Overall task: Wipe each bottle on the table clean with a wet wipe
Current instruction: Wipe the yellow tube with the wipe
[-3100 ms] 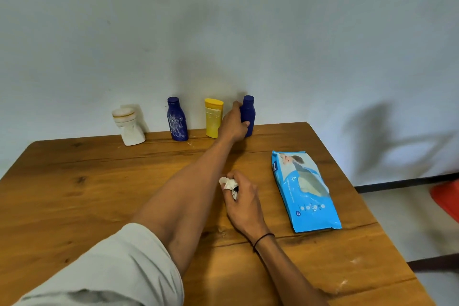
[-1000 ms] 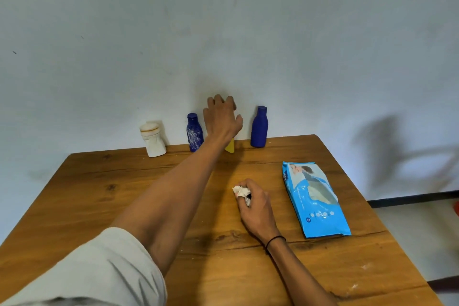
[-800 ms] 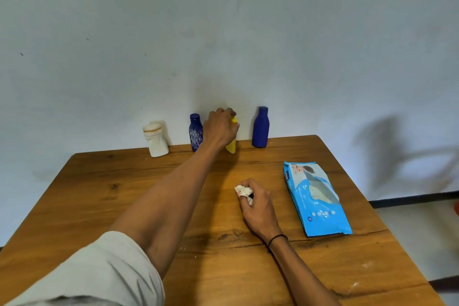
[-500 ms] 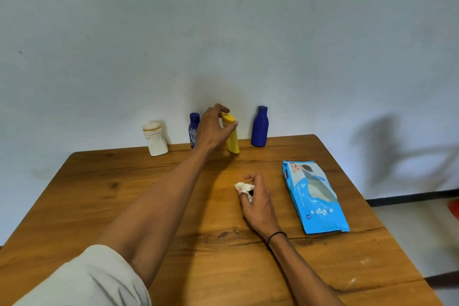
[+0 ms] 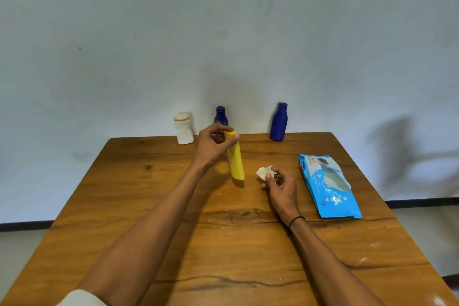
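My left hand grips the cap end of a yellow bottle, which hangs above the middle of the wooden table. Just right of it, my right hand pinches a crumpled white wet wipe. Against the wall at the table's far edge stand a white bottle, a patterned dark blue bottle partly hidden behind my left hand, and a plain blue bottle.
A blue pack of wet wipes lies flat on the right side of the table. The wall rises directly behind the row of bottles. Floor shows past the table's right and left edges.
My left hand let go of the plain blue bottle, took the yellow bottle from the row and carried it toward me over the table. My right hand kept the wipe and lifted slightly.
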{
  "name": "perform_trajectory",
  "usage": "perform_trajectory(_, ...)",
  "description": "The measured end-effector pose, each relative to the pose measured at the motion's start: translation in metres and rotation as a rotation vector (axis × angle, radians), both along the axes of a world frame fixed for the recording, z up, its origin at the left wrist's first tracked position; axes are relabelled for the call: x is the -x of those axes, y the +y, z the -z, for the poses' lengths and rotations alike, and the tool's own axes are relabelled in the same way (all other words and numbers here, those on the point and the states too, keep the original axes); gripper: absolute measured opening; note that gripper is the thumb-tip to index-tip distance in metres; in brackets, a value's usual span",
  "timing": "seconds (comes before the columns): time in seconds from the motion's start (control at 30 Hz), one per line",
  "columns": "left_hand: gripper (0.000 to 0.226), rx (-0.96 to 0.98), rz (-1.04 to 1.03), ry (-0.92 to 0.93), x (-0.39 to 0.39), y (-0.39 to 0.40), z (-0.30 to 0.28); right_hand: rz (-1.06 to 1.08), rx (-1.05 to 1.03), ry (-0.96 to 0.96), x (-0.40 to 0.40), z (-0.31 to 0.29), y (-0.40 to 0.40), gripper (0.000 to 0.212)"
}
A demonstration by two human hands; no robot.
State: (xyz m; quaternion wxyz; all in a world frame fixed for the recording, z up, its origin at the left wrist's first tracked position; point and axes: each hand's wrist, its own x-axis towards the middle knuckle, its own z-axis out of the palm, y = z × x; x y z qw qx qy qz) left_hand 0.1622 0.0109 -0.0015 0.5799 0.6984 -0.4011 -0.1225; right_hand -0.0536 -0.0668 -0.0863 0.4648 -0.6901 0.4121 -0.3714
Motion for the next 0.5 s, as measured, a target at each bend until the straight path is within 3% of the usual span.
perform_trajectory(0.23, 0.031, -0.034, 0.020, 0.193, 0.020, 0.049, 0.000, -0.118, -0.087, -0.157, -0.007, -0.036, 0.039, 0.027)
perform_trajectory(0.37, 0.036, -0.026, -0.069, 0.205, 0.028, 0.071, 0.002, -0.155, -0.030, 0.049, -0.009, -0.041, 0.064, 0.018)
perform_trajectory(0.5, 0.040, -0.033, -0.159, 0.186, 0.030, 0.088, -0.002, -0.232, -0.023, 0.168, -0.001, -0.025, 0.094, 0.046)
